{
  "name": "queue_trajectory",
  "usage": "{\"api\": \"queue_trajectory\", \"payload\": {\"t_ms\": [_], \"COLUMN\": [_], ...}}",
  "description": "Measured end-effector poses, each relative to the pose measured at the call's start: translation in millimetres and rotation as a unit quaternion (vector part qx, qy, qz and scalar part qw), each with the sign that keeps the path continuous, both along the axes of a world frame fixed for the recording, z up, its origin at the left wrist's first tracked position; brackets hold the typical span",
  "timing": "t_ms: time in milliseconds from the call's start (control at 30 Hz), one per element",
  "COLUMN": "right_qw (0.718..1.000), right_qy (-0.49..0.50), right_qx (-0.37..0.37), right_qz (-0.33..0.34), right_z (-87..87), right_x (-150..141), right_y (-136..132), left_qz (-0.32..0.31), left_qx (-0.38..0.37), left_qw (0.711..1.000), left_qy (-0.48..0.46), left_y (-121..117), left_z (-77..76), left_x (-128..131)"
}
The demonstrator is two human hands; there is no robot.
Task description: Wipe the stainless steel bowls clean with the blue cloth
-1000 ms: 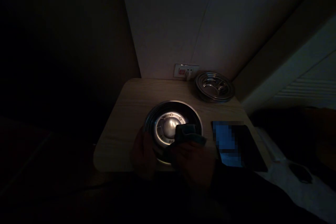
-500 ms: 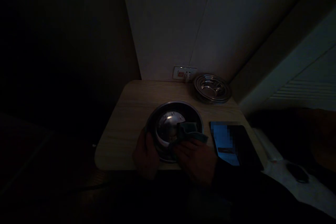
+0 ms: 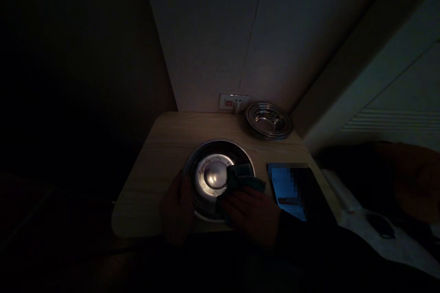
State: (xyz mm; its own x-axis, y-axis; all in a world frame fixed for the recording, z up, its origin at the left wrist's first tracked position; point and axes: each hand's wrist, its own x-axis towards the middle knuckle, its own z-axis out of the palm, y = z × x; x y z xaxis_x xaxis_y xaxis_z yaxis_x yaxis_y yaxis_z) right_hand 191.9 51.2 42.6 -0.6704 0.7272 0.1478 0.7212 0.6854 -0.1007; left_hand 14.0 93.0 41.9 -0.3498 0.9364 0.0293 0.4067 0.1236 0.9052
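A round, shiny metal bowl [image 3: 215, 176] rests on the small wooden table [image 3: 147, 192]. My left hand [image 3: 177, 210] grips the bowl's left rim, thumb toward the inside. On the bowl's lower right side my right hand [image 3: 252, 213] presses a dark green cloth [image 3: 245, 178], its fingers laid over the cloth against the inner wall. The cloth's folds hide part of the right rim. Dim light leaves the fingertips of both hands hard to make out.
Several nested metal bowls [image 3: 268, 121] stand at the table's back right, beside a wall socket [image 3: 233, 102] with a plug in it. A tablet with a lit screen [image 3: 287, 192] lies on the right side. A dark oval object [image 3: 380, 225] lies on a white surface beyond the table.
The camera view has shifted, so table and bowls appear slightly left and lower. My right hand and the cloth stay at the bowl's right side; my left hand still holds the rim.
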Motion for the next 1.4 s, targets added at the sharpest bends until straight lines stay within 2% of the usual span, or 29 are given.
{"api": "queue_trajectory", "payload": {"t_ms": [100, 233, 367, 500, 633, 733, 833, 933, 1167, 1300, 1400], "right_qw": [0.999, 0.985, 0.96, 0.952, 0.965, 0.982, 0.988, 0.989, 0.974, 0.973, 0.975], "right_qy": [0.02, 0.124, 0.207, 0.241, 0.216, 0.164, 0.12, 0.111, 0.199, 0.186, 0.175], "right_qx": [0.024, 0.088, 0.121, 0.123, 0.109, 0.092, 0.092, 0.087, 0.074, 0.086, 0.093], "right_qz": [-0.012, -0.086, -0.147, -0.142, -0.098, -0.021, 0.043, 0.031, -0.082, -0.104, -0.102], "right_z": [-4.7, -16.0, -18.7, -17.2, -19.0, -21.2, -21.4, -20.5, -25.4, -25.0, -21.4], "right_x": [-13, -52, -71, -78, -71, -41, -7, -2, -64, -62, -55], "right_y": [-4, -6, -2, -2, -10, -9, -4, -2, -12, -14, -12], "left_qz": [-0.011, 0.015, -0.003, 0.024, 0.063, 0.084, 0.062, 0.051, 0.039, 0.04, 0.03], "left_qx": [-0.003, -0.01, -0.032, -0.065, -0.079, -0.081, -0.068, -0.056, -0.039, -0.077, -0.094], "left_qw": [1.0, 1.0, 0.999, 0.997, 0.995, 0.992, 0.994, 0.994, 0.996, 0.995, 0.994], "left_qy": [-0.018, -0.005, 0.02, 0.016, 0.021, 0.044, 0.064, 0.075, 0.075, 0.047, 0.039], "left_y": [7, 7, -3, -13, -16, -14, -12, -10, -10, -9, -13], "left_z": [13.5, 25.7, 22.2, 16.1, 19.1, 23.9, 27.3, 27.6, 29.6, 31.9, 23.2], "left_x": [1, 3, 4, 2, -2, -5, -5, -1, 0, 1, 4]}}
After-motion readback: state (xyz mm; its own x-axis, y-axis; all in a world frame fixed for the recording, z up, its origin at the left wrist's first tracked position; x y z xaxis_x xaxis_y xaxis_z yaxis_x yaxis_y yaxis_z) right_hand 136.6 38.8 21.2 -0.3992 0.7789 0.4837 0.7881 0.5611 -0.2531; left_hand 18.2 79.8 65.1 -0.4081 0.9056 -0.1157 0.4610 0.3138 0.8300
